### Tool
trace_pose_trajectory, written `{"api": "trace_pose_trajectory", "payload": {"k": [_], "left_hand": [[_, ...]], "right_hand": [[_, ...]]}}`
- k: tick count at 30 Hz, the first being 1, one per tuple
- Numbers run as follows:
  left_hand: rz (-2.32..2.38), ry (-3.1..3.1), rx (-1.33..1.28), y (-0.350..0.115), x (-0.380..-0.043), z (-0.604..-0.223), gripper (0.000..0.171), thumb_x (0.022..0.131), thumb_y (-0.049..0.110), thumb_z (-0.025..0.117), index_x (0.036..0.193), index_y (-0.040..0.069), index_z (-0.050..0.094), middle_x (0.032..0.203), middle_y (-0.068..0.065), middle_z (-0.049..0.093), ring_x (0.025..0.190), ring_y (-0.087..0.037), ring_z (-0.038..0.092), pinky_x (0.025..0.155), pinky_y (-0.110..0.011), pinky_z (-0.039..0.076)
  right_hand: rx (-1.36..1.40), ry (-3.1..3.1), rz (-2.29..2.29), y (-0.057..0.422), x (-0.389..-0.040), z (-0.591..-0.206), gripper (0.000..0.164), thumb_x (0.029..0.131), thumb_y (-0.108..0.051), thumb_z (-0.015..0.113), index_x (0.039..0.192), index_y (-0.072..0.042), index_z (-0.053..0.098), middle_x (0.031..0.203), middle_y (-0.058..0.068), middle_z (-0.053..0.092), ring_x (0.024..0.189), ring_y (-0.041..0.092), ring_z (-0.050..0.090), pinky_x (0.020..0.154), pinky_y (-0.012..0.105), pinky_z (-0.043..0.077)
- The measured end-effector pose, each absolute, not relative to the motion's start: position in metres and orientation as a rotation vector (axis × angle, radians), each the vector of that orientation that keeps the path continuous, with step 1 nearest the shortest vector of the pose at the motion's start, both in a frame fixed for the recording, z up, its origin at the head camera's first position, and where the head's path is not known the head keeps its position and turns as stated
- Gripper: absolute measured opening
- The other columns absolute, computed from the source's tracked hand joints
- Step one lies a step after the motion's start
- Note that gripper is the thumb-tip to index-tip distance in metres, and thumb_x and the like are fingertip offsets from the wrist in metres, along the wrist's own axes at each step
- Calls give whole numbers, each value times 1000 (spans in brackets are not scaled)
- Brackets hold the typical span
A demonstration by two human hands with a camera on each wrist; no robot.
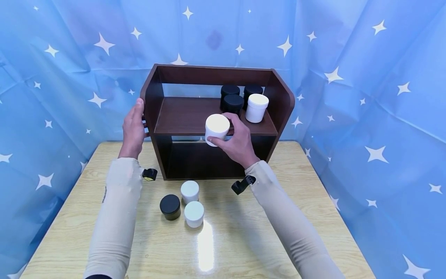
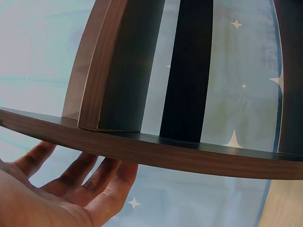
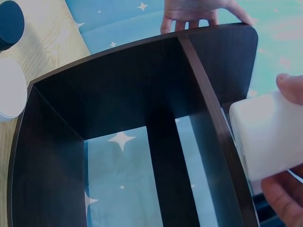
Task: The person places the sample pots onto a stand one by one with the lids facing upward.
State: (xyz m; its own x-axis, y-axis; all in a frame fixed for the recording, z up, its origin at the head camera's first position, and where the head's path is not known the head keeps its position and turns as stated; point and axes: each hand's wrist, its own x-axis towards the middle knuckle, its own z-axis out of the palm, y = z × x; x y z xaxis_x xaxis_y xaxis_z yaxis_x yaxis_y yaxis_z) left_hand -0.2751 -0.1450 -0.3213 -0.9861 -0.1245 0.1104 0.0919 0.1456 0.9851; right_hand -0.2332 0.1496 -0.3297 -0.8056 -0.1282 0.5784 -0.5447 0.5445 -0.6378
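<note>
My right hand (image 1: 238, 140) grips a white lidded jar (image 1: 216, 130) between thumb and fingers, upright in front of the upper shelf's edge. In the right wrist view that same jar (image 3: 270, 135) appears beside the shelf board. My left hand (image 1: 133, 130) rests its fingers against the outer left side of the dark brown two-tier shelf (image 1: 195, 112). The left wrist view shows its fingertips (image 2: 124, 172) at that side panel, holding nothing. On the right of the upper shelf stand three black jars (image 1: 230, 93) and a white jar (image 1: 257, 108).
Two white jars (image 1: 194, 214) and a black jar (image 1: 170, 207) stand on the wooden table (image 1: 167, 248) in front of the shelf. A blue curtain (image 1: 216, 38) with white stars hangs behind and at both sides. Each wrist wears a small black camera (image 1: 244, 185).
</note>
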Motion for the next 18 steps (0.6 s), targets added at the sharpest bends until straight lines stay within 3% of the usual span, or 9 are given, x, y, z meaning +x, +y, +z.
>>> {"api": "trace_pose_trajectory", "payload": {"k": [18], "left_hand": [[-1974,-2243,38,-145,-271,-318,63,97,73,29,146,38,46,151,-8,43,134,-30,44,111,-61,40]], "right_hand": [[514,-2356,1250,142,-242,-322,72,79,-23,86,139,-6,50,136,13,61,106,28,63,89,47,56]]}}
